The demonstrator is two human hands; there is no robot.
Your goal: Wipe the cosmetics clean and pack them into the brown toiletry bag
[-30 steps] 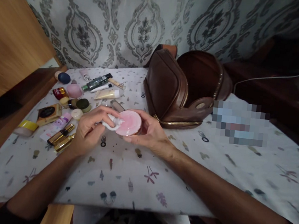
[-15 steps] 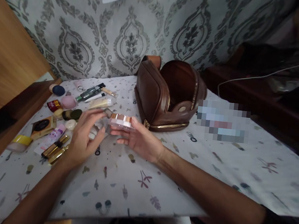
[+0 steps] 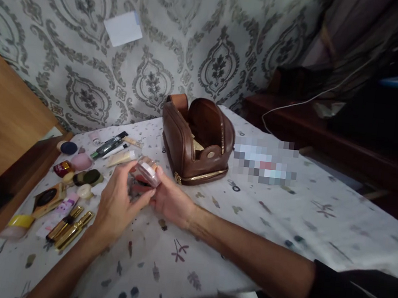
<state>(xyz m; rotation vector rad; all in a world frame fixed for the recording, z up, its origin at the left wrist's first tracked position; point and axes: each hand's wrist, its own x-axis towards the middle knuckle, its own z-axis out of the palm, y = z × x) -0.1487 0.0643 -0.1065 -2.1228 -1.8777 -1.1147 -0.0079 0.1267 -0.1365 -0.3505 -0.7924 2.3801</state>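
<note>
Squat round container (image 3: 148, 171) is held above the bench (image 3: 235, 238), in front of the brown bag (image 3: 176, 144). Tilted: broad width slopes from upper left to lower right, copper band along upper right edge, clear rim toward the camera. It is grasped by the right hand (image 3: 174, 203), thumb on the near edge; the left hand (image 3: 116, 206) is curved around the left side, whether gripping cannot be told.

One second ago its pink face was turned to the camera; half a second ago it was held edge-on. View has been swung, so more of the paper (image 3: 123, 28) on the wall (image 3: 98, 58) is shown.

Bench is covered in printed white cloth; gold tubes (image 3: 74, 231) and pink sponge (image 3: 81, 161) are laid at left, beside wooden panel (image 3: 6, 124). Right background is dark, crossed by white cable (image 3: 314, 100).
</note>
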